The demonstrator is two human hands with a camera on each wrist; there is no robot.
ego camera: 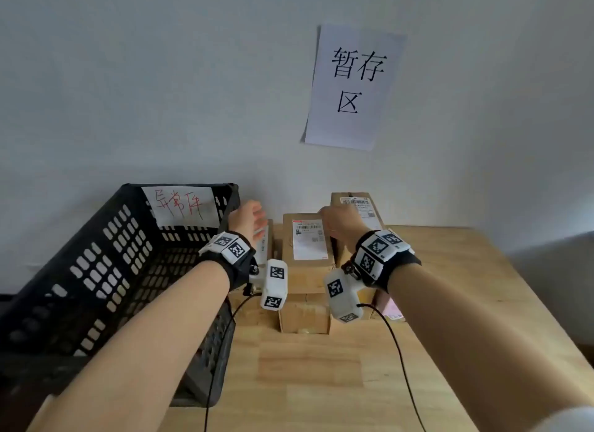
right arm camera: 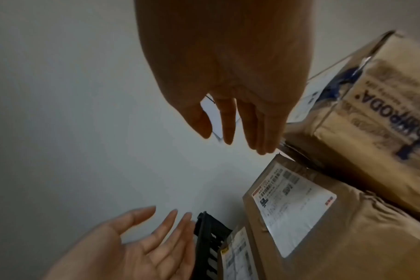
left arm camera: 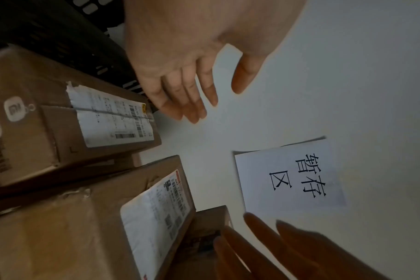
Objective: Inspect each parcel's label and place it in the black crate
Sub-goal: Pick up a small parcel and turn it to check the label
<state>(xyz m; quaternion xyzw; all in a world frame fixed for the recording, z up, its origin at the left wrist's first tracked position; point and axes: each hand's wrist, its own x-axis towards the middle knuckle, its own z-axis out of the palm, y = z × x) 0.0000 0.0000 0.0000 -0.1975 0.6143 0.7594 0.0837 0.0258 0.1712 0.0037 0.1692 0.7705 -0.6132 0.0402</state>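
Both hands are raised over the parcels with fingers straight and loosely spread, holding nothing — the left hand (ego camera: 247, 218) near the crate's corner, the right hand (ego camera: 337, 221) over the taller stack. Between them sits the middle brown cardboard parcel with a white shipping label (ego camera: 307, 243) on its top face, resting on another box on the wooden worktop (ego camera: 321, 383). It looks stiff and boxy, probably light enough for one lift, though its taped, slightly creased skin may be slick — so palms on the two opposite side walls, label kept upward for reading, seems the surest hold. The black perforated plastic crate (ego camera: 96, 271) stands just to the left, beside the stack.
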